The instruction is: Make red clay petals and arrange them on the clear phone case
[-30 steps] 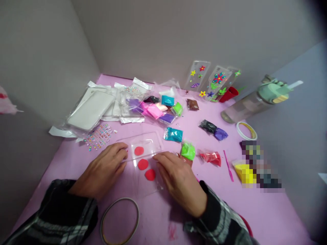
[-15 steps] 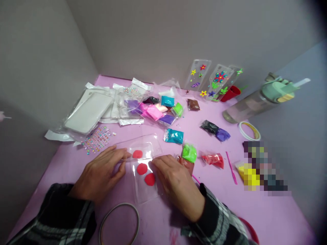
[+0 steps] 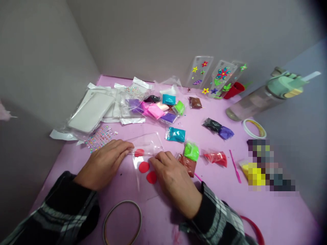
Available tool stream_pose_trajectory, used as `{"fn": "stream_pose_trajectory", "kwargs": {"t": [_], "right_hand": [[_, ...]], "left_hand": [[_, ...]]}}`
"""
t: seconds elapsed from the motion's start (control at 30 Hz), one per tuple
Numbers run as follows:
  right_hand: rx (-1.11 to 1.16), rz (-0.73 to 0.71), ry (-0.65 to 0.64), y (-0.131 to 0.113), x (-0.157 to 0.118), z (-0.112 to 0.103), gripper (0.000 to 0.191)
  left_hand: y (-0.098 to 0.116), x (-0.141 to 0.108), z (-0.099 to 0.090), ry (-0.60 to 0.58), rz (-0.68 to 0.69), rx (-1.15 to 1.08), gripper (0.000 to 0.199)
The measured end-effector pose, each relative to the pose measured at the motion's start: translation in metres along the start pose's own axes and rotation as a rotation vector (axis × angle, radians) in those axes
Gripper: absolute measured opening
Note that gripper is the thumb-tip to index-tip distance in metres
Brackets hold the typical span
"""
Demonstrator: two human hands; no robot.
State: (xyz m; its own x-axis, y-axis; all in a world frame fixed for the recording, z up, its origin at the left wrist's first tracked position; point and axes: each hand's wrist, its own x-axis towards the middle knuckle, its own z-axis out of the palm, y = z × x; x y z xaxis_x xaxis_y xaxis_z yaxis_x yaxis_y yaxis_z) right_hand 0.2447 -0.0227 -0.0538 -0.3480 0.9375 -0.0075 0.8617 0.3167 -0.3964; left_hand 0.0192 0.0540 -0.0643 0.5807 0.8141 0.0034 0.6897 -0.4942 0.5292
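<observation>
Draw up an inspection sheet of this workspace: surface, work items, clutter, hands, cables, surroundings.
Surface: purple tabletop, small dark specks visible.
Work items: clear plastic between the hands; three flat red pieces within its outline.
Clutter: teal packet, wrapped red packet, gem sheet, pink stick, white tape roll; pixelated patch at right unreadable.
Left hand: fingers at the plastic's left side, beside the top red piece; grip unclear.
Right hand: fingers at its right side, beside the lower two; grip unclear.
Cables: nothing seen.
Surroundings: grey walls; decorated clear panels at the back; bottle at right.
</observation>
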Motion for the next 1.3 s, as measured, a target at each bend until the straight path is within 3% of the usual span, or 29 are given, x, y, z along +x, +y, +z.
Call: {"fn": "stream_pose_trajectory", "kwargs": {"t": [0.2, 0.37, 0.53, 0.67, 0.73, 0.9, 1.03, 1.3], "right_hand": [[-0.018, -0.013, 0.042, 0.001, -0.002, -0.006, 0.014], [-0.073, -0.03, 0.12, -0.007, 0.013, -0.007, 0.015], [-0.061, -0.097, 0.073, -0.013, 0.035, 0.002, 0.007], [0.042, -0.003, 0.082, -0.01, 0.037, 0.006, 0.012], [0.147, 0.069, 0.082, -0.009, 0.036, 0.005, 0.01], [0.319, 0.177, 0.108, -0.007, 0.034, 0.0, 0.009], [0.4, 0.209, 0.114, -0.006, 0.034, -0.001, 0.009], [0.551, 0.27, 0.125, -0.006, 0.033, -0.004, 0.008]], "left_hand": [[-0.002, 0.0, -0.004, -0.099, 0.074, -0.061, 0.023], [0.006, -0.001, -0.001, -0.065, 0.155, 0.045, 0.026], [0.015, -0.003, 0.001, 0.081, 0.237, 0.113, 0.017], [0.022, -0.016, 0.0, 0.358, 0.127, 0.108, 0.022], [0.025, -0.023, 0.003, 0.436, 0.089, 0.07, 0.02], [0.026, -0.025, 0.024, 0.324, 0.167, -0.068, 0.027], [0.018, -0.023, 0.04, 0.286, 0.228, -0.029, 0.034], [0.014, -0.022, 0.041, 0.302, 0.306, 0.016, 0.037]]}}
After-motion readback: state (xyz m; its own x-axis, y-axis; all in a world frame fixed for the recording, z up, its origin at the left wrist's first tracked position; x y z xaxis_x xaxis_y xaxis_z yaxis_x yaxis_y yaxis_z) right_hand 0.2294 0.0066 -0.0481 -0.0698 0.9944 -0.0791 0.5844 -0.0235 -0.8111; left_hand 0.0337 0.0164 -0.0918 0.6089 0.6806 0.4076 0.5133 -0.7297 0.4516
